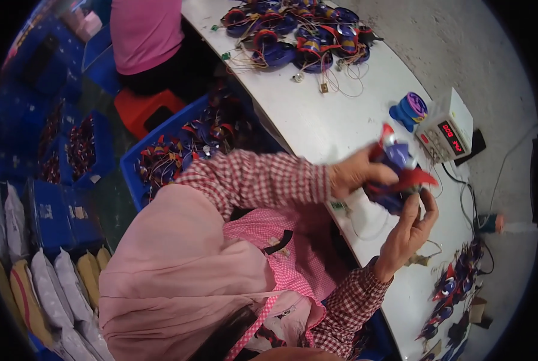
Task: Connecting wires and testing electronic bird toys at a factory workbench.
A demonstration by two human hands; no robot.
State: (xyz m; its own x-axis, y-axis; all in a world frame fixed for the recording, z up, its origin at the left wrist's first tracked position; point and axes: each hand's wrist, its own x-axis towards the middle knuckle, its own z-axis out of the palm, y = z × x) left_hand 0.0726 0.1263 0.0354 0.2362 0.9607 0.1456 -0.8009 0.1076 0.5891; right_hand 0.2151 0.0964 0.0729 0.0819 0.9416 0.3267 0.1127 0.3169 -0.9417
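A purple and red plastic toy assembly point(395, 157) with pointed red tips is held up over the white table; motion blurs it. My left hand point(360, 172) is closed round its near side, the thumb lying across it. My right hand point(408, 231) is closed at the red lower edge, thumb and fingertips pinching there; any small part or wire between them is too blurred to make out. Thin wires hang below the assembly. A small green circuit board point(340, 206) lies near the table's edge, below my left wrist.
On the white table point(317, 129) stand a power supply point(445, 137) with a red display and a blue-purple drum-shaped object point(410, 109). Wired toy assemblies pile up far off point(308, 45) and at the lower right point(452, 289). A blue bin point(126, 161) holds more. Another person point(145, 36) sits upper left.
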